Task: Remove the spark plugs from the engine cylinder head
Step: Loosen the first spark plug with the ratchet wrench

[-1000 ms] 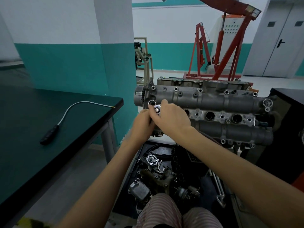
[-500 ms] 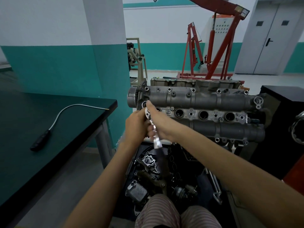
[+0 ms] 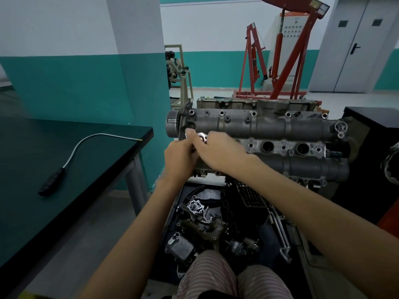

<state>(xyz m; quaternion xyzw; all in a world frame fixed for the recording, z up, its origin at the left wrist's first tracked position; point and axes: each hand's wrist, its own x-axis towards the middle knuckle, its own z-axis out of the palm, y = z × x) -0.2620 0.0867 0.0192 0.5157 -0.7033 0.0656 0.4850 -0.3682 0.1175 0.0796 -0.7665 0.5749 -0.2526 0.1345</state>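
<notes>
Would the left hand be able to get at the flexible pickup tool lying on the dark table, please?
Probably yes, once freed: the flexible pickup tool lies uncovered on the dark table, but the left hand is gripping the ratchet at the cylinder head.

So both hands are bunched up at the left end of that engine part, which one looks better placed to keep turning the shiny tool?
Probably the right hand: it lies over the ratchet at the cylinder head, while the left hand sits beside it.
</notes>
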